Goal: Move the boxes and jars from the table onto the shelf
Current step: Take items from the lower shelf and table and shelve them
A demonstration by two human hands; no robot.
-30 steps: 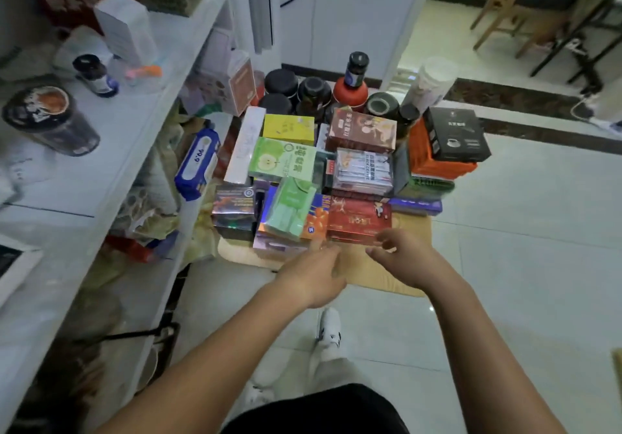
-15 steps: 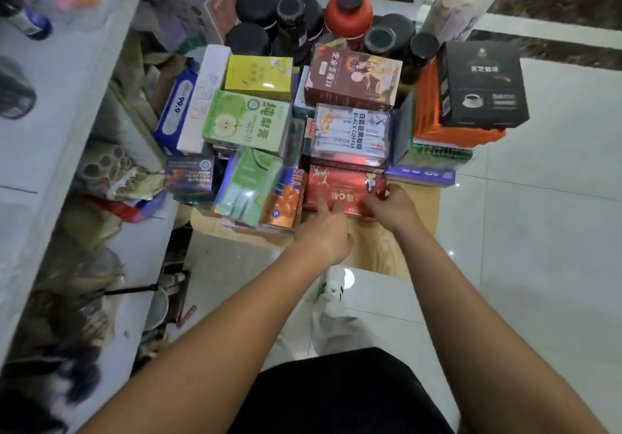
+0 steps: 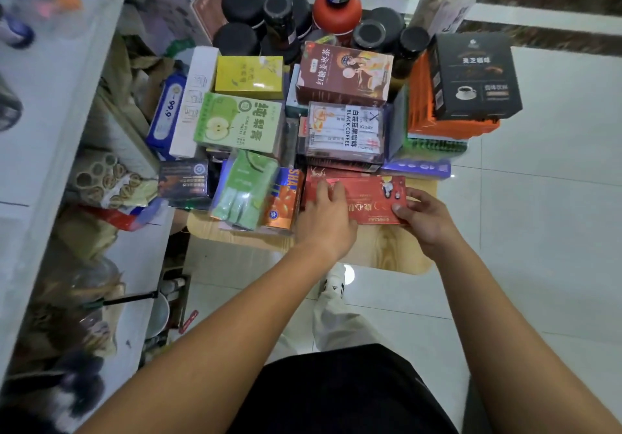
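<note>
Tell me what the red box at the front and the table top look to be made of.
Red box: probably glossy printed cardboard, given its flat faces, crisp edges and the sheen on the print. Table top: wood or wood-look laminate, with pale grain lines and a smooth finish.

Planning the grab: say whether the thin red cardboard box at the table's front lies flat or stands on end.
Flat: the thin red cardboard box shows its broad printed face upward, left hand resting on top.
</note>
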